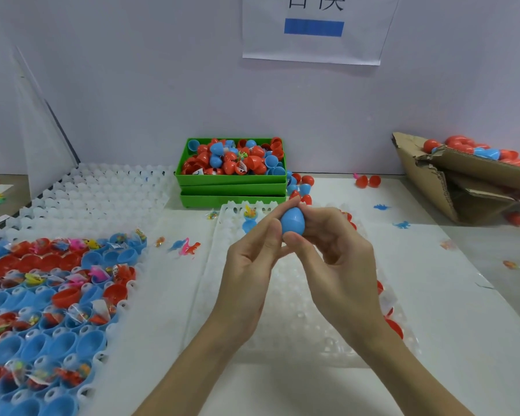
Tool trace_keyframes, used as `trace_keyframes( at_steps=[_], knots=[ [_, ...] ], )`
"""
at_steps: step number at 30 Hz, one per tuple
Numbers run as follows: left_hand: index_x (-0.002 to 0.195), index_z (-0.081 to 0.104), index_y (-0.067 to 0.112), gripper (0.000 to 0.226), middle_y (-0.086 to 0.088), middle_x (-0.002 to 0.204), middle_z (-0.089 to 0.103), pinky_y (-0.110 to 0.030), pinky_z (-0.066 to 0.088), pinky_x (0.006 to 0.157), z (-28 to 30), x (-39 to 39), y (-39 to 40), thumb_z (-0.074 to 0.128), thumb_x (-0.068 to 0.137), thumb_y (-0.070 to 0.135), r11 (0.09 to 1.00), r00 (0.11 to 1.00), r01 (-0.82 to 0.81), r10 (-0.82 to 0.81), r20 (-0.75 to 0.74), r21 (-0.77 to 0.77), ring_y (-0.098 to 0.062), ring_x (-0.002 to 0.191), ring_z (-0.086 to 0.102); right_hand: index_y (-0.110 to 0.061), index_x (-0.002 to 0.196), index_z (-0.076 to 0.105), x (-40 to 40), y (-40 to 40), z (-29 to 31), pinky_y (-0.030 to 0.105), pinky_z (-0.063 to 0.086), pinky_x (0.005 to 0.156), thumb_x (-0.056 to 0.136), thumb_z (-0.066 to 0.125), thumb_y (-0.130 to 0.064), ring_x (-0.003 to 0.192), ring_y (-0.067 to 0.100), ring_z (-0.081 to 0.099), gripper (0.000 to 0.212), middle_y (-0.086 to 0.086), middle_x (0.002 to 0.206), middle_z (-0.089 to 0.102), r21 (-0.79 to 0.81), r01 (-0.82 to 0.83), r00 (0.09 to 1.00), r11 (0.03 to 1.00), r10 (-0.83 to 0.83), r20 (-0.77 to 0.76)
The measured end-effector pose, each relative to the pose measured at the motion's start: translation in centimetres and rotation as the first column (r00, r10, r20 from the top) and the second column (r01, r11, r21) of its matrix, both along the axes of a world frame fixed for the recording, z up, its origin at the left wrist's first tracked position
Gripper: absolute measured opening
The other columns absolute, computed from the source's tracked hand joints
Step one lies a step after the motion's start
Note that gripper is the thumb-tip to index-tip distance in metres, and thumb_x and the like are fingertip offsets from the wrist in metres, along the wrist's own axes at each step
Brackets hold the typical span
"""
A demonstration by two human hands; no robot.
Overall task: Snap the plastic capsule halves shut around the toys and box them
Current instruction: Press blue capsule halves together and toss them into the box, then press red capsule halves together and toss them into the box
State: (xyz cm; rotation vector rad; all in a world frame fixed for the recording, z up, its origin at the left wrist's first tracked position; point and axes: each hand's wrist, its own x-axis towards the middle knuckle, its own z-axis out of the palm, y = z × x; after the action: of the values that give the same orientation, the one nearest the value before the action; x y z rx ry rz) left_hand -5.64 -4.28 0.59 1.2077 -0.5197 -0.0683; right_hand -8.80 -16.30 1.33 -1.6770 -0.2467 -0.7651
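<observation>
capsule [292, 220]: blue | bins [231, 187]: green | trays [102, 187]: white | carton [451, 187]: brown

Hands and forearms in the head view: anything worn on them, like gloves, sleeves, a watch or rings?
Nothing worn shows. The left hand and right hand are bare, without gloves, and no rings are visible on the fingers in view. Both forearms are bare down to the bottom edge of the frame, with no sleeve cuff, watch or wristband in sight.

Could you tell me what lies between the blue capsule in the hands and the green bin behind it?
In the head view, the far edge of a white egg tray.
</observation>
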Motion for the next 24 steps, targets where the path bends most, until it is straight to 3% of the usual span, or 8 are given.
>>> trace_keyframes(
  at_steps=[5, 8, 13, 15, 17, 20, 22, 24],
  knots=[
    [0.134, 0.071, 0.033, 0.038, 0.011, 0.134, 0.071, -0.022, 0.051, 0.105, -0.1, -0.2, -0.2, 0.055, 0.102, 0.046, 0.992, 0.993, -0.118, 0.116, 0.025, 0.054, -0.011, 0.121, 0.069, -0.018, 0.117, 0.07, 0.3, -0.5, -0.3, 0.025, 0.061, 0.085, 0.093, 0.071, -0.024, 0.101, 0.016, 0.074, 0.025, -0.011, 0.104, 0.075, 0.062, -0.046, 0.995, 0.997, 0.051, -0.083],
    [0.135, 0.069, 0.04, 0.038, 0.019, 0.125, 0.073, -0.018, 0.057, 0.089, -0.1, 0.3, -0.1, 0.051, 0.103, 0.048, 0.965, 0.976, -0.213, 0.203, 0.08, 0.153, -0.008, 0.111, 0.072, -0.017, 0.116, 0.071, 0.5, -0.6, 0.2, 0.032, 0.063, 0.081, 0.094, 0.068, -0.031, 0.096, 0.019, 0.075, 0.026, -0.007, 0.101, 0.076, 0.05, -0.05, 0.985, 0.997, 0.058, -0.164],
    [0.122, 0.069, 0.034, 0.036, 0.01, 0.103, 0.078, -0.026, 0.062, 0.073, -0.3, 1.4, 1.2, 0.042, 0.105, 0.051, 0.866, 0.872, -0.484, 0.467, 0.145, 0.122, -0.012, 0.101, 0.073, -0.029, 0.119, 0.066, 1.2, -3.3, 2.7, 0.017, 0.057, 0.069, 0.097, 0.062, -0.037, 0.087, 0.008, 0.074, 0.024, -0.013, 0.094, 0.077, 0.181, 0.075, 0.963, 0.981, -0.024, -0.267],
    [0.11, 0.07, 0.032, 0.032, 0.006, 0.094, 0.076, -0.028, 0.061, 0.068, -0.5, 1.6, 1.7, 0.041, 0.107, 0.046, 0.838, 0.843, -0.534, 0.516, 0.15, 0.114, -0.014, 0.091, 0.072, -0.022, 0.116, 0.067, 2.6, -5.9, 4.2, 0.018, 0.059, 0.075, 0.101, 0.062, -0.023, 0.098, 0.012, 0.076, 0.016, -0.007, 0.1, 0.079, 0.498, 0.08, 0.946, 0.863, 0.093, -0.312],
    [0.103, 0.071, 0.029, 0.034, 0.005, 0.088, 0.075, -0.032, 0.059, 0.066, -0.7, 1.8, 1.6, 0.043, 0.109, 0.046, 0.835, 0.847, -0.53, 0.514, 0.137, 0.145, -0.015, 0.085, 0.071, -0.002, 0.116, 0.064, 5.1, -9.6, 6.2, 0.024, 0.061, 0.085, 0.103, 0.057, -0.006, 0.108, 0.021, 0.074, 0.015, 0.011, 0.116, 0.075, 0.824, 0.024, 0.939, 0.565, 0.271, -0.213],
    [0.097, 0.072, 0.023, 0.036, 0.003, 0.083, 0.074, -0.039, 0.058, 0.066, -1.1, 1.8, 1.4, 0.043, 0.103, 0.044, 0.849, 0.876, -0.482, 0.461, 0.14, 0.218, -0.015, 0.08, 0.069, 0.011, 0.137, 0.049, 9.3, -15.2, 9.9, 0.033, 0.056, 0.099, 0.107, 0.047, -0.001, 0.125, 0.032, 0.063, 0.032, 0.026, 0.142, 0.056, 0.971, -0.007, 0.963, 0.241, 0.263, -0.058],
    [0.094, 0.072, 0.024, 0.035, 0.005, 0.08, 0.074, -0.04, 0.058, 0.065, -1.3, 1.8, 1.4, 0.043, 0.101, 0.042, 0.846, 0.886, -0.463, 0.431, 0.172, 0.265, -0.013, 0.079, 0.069, 0.009, 0.151, 0.036, 11.1, -17.7, 11.0, 0.035, 0.045, 0.113, 0.11, 0.039, -0.002, 0.138, 0.036, 0.052, 0.042, 0.029, 0.153, 0.043, 0.973, 0.027, 0.97, 0.229, 0.228, -0.08],
    [0.092, 0.072, 0.025, 0.036, 0.008, 0.078, 0.073, -0.037, 0.057, 0.064, -1.3, 1.8, 1.4, 0.042, 0.1, 0.044, 0.835, 0.888, -0.458, 0.414, 0.2, 0.304, -0.01, 0.079, 0.07, 0.009, 0.155, 0.027, 11.6, -18.7, 10.8, 0.035, 0.038, 0.119, 0.111, 0.033, -0.001, 0.144, 0.037, 0.045, 0.046, 0.029, 0.159, 0.036, 0.935, 0.113, 0.944, 0.335, 0.257, -0.206]
  ],
)
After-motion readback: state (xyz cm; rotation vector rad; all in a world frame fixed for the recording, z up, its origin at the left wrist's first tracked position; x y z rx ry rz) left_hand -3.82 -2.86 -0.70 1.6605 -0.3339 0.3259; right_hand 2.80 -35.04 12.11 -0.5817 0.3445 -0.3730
